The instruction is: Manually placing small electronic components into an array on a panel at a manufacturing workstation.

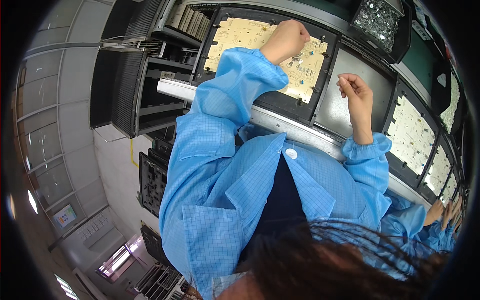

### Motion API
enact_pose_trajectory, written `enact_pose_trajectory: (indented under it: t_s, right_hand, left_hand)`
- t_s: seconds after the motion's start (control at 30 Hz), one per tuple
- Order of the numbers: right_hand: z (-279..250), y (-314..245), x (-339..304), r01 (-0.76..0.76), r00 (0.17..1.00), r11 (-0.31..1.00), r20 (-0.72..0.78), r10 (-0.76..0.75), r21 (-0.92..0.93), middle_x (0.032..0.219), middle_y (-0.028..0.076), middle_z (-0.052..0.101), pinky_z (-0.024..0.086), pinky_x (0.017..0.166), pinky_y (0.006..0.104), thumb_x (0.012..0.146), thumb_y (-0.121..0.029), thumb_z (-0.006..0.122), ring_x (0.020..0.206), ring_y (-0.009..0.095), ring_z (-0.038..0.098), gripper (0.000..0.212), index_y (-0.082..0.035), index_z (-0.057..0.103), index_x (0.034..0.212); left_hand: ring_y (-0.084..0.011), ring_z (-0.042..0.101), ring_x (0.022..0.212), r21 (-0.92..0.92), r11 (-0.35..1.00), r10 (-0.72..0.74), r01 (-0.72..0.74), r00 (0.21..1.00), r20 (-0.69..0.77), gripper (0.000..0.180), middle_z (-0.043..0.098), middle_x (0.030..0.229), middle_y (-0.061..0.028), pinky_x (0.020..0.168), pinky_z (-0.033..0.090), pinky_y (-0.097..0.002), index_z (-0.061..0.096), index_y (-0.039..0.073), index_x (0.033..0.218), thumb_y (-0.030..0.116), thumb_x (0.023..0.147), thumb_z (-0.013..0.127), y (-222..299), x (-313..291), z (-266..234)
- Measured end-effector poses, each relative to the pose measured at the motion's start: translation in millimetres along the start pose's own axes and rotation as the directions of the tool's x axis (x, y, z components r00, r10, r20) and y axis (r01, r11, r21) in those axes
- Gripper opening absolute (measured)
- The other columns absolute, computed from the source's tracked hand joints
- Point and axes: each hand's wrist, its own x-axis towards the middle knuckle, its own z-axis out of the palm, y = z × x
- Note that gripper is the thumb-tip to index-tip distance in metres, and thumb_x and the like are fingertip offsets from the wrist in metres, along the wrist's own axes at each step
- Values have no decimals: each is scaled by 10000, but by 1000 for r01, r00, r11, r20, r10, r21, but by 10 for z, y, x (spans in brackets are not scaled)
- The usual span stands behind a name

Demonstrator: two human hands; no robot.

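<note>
My left hand (286,41) is closed with its fingers curled, above the right half of a cream circuit board (240,41). Whatever those fingers hold, if anything, is hidden. The board lies in a black frame (265,102) with small clips along its edges, and a few small blue components (302,82) stand on it. My right hand (357,95) hovers over a bare grey metal plate (345,70) just right of the board. Its thumb and fingertips are drawn together in a pinch, and anything between them is too small to make out.
A black bin (379,22) of small shiny metal parts stands beyond the plate. More framed boards (411,131) continue along the line to the right, where another person's hands (447,212) are at work. Black slotted racks (120,92) stand at left. A metal rail (295,127) runs along the near edge.
</note>
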Motion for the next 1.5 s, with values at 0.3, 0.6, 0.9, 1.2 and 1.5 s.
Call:
enact_pose_trajectory:
  t_s: [0.3, 0.6, 0.9, 1.2, 1.5]
  right_hand:
    - [-103, -11, -130, 11, 996, 1000, -88, -10, 7, 827, 21, 649, 413, 635, 195, 927, -98, 633, 715, 59, 527, 129, -5, 672, 1007]
    - [-73, -66, -189, 66, 993, 998, -101, -67, -15, 835, 16, 652, 416, 654, 200, 932, -106, 632, 738, 61, 532, 136, -7, 673, 1015]
    - [-91, -3, -122, 92, 988, 996, -129, -89, 16, 874, 55, 678, 452, 678, 222, 944, -103, 614, 758, 88, 570, 160, 17, 663, 1038]
    - [-206, 86, 107, 48, 956, 960, -265, -124, -275, 865, 55, 676, 469, 678, 228, 936, -104, 620, 756, 85, 591, 132, 10, 659, 991]
    - [369, -114, 956, 89, 989, 781, -37, -142, -618, 803, 88, 718, 526, 683, 287, 824, -147, 693, 713, 163, 675, 181, -14, 727, 941]
  left_hand:
    - [-221, 680, 679, 63, 994, 94, -94, 996, 5, 155, 706, 771, -147, 634, 533, -316, 730, -6, 878, 103, 776, 688, 69, 199, 215]
    - [-288, 676, 697, 74, 996, 35, -41, 996, 87, 119, 690, 745, -171, 671, 540, -355, 724, -12, 799, 64, 733, 660, 138, 245, 200]
    - [-409, 651, 736, 381, 886, 263, -264, 963, 56, 120, 635, 691, -239, 671, 535, -448, 689, -48, 723, 37, 734, 606, 252, 262, 326]
    - [-353, 621, 861, 298, 916, 264, -269, 963, 58, 145, 656, 765, -200, 821, 449, -429, 662, -52, 758, 87, 776, 625, 54, -189, -46]
    - [-345, 598, 821, 310, 897, 340, -315, 940, -29, 100, 643, 778, -212, 827, 427, -402, 655, -32, 763, -7, 675, 614, -133, -386, 239]
